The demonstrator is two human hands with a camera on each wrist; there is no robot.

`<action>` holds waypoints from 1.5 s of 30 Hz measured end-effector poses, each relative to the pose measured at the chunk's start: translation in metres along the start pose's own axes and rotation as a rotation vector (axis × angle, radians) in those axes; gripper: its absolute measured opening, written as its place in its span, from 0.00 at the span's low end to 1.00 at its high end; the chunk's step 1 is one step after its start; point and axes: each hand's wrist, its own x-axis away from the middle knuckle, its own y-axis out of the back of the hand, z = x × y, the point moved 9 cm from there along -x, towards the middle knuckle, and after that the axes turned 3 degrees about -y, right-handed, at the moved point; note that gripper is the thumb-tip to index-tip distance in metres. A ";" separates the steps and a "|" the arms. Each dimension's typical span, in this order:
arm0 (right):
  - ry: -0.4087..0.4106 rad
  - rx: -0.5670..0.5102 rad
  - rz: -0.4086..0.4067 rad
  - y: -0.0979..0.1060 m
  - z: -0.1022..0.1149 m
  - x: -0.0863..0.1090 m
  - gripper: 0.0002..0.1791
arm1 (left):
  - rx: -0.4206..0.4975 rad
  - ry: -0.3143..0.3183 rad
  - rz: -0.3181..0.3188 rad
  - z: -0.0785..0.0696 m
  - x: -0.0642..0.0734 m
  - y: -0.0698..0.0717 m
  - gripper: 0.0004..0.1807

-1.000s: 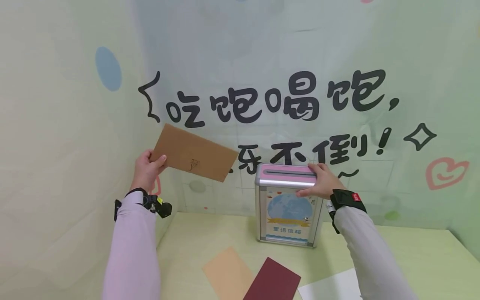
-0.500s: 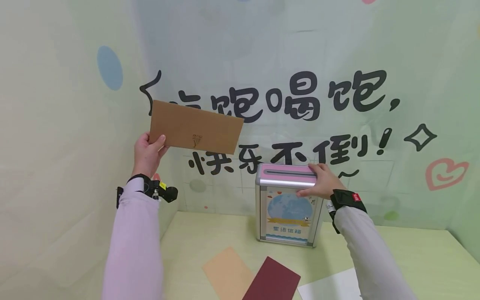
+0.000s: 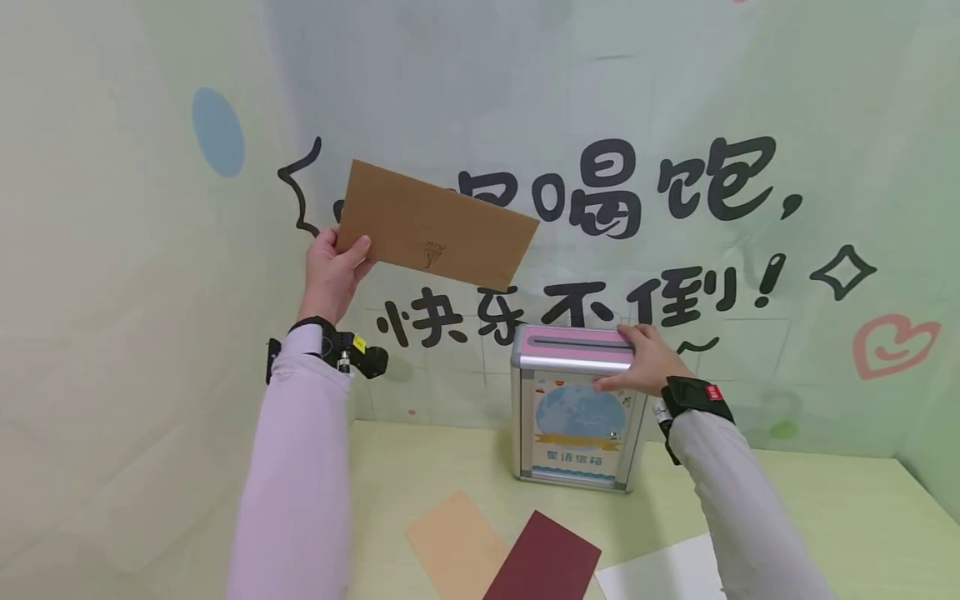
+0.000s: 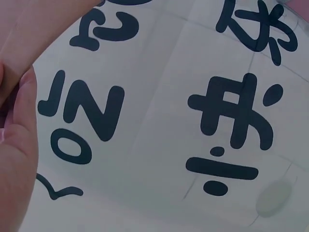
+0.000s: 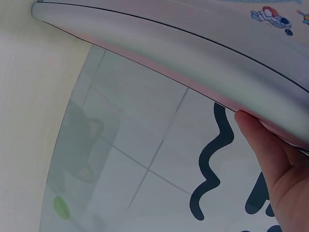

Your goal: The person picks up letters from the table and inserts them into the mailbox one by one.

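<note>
My left hand (image 3: 330,273) pinches a brown envelope (image 3: 442,223) by its left end, thumb on the face with the small dark drawing. Held in the air, the envelope tilts down to the right, above and to the left of a silver-framed letter box (image 3: 579,429). This box stands upright and has a long slot (image 3: 581,345) in its pink top. My right hand (image 3: 651,367) grips the box's top right corner, thumb on the front. In the left wrist view, only part of the left hand (image 4: 17,159) and a strip of the envelope (image 4: 48,26) show.
On the table (image 3: 420,454) in front of the box lie a peach envelope (image 3: 453,537), a dark red one (image 3: 547,554) partly over it, and a white sheet (image 3: 660,571) partly under the right forearm. A wall covering with large black lettering (image 3: 607,190) rises behind.
My left hand has carried the envelope up and to the right, and the envelope's slant has shifted along the way. My right hand and the box have stayed put.
</note>
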 end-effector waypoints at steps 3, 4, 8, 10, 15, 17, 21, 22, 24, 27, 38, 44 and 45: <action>-0.004 0.003 0.001 0.000 -0.001 0.000 0.65 | -0.013 -0.008 0.037 0.004 -0.002 -0.017 0.13; -0.004 0.004 0.001 0.000 -0.001 0.000 0.65 | -0.012 -0.009 0.047 0.007 -0.003 -0.023 0.12; -0.001 0.007 -0.003 0.001 -0.002 0.001 0.64 | -0.042 -0.003 0.088 0.017 -0.004 -0.043 0.11; 0.003 0.003 -0.006 0.001 -0.001 0.001 0.64 | -0.062 0.001 0.108 0.023 -0.003 -0.053 0.13; 0.000 -0.003 -0.015 0.002 0.001 0.002 0.63 | -0.188 -0.010 0.176 0.035 -0.002 -0.072 0.19; -0.003 -0.004 -0.015 0.001 0.001 0.002 0.63 | -0.224 -0.014 0.198 0.040 -0.001 -0.077 0.19; -0.002 -0.006 -0.011 -0.001 0.001 0.002 0.63 | -0.257 -0.021 0.241 0.047 0.000 -0.086 0.19; -0.003 -0.006 -0.011 0.000 0.000 0.002 0.63 | -0.266 -0.023 0.252 0.048 0.000 -0.089 0.19; -0.002 -0.002 -0.011 0.000 0.000 0.002 0.63 | -0.293 -0.030 0.271 0.049 -0.001 -0.093 0.18; 0.005 0.001 -0.013 0.001 -0.001 0.003 0.63 | -0.362 -0.055 0.292 0.047 -0.001 -0.099 0.17; 0.002 0.002 -0.005 0.004 0.001 0.005 0.63 | -0.585 -0.227 0.363 0.025 0.002 -0.134 0.14; -0.002 -0.004 -0.003 0.003 0.002 0.005 0.62 | -0.660 -0.280 0.415 0.018 0.007 -0.154 0.12; -0.002 -0.003 -0.002 0.003 0.002 0.005 0.62 | -0.667 -0.278 0.423 0.018 0.007 -0.156 0.12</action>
